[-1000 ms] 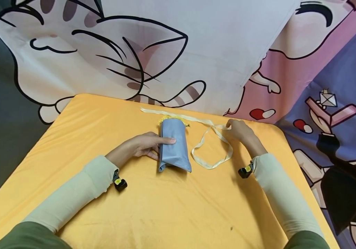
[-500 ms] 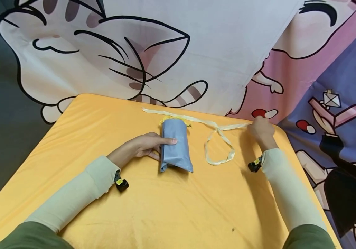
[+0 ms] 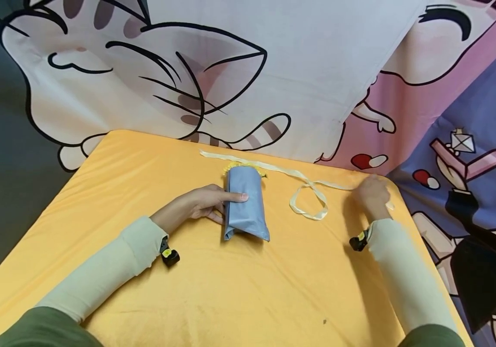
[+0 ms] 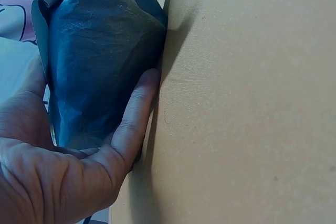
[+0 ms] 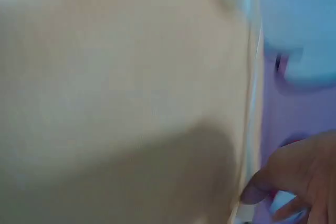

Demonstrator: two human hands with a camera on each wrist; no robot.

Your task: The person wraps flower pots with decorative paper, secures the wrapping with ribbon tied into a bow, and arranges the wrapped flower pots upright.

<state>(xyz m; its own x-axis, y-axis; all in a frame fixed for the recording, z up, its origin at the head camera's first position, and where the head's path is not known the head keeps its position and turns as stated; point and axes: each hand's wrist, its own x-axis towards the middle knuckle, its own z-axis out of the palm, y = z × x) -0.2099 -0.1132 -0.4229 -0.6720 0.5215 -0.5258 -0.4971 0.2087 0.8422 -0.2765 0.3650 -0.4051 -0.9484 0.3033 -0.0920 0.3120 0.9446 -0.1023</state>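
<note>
Steadying the blue wrapped bundle [image 3: 246, 202] on the yellow tabletop [image 3: 239, 289], the left hand [image 3: 200, 203] lays straight fingers along its side, seemingly to keep it from rolling. The right hand [image 3: 372, 193], blurred near the far right edge, holds the cream ribbon [image 3: 308, 202] in a closed grip; its loop lies just beside the bundle.

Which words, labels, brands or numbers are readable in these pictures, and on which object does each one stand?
None: no readable text shows in any view.
Blue wrapped bundle: plain, no label visible.
Cream ribbon: no print.
Orange table cover: no writing.
Cartoon backdrop cloth: drawings only, no letters.
Small black-and-yellow wrist clips: too small to tell.
</note>
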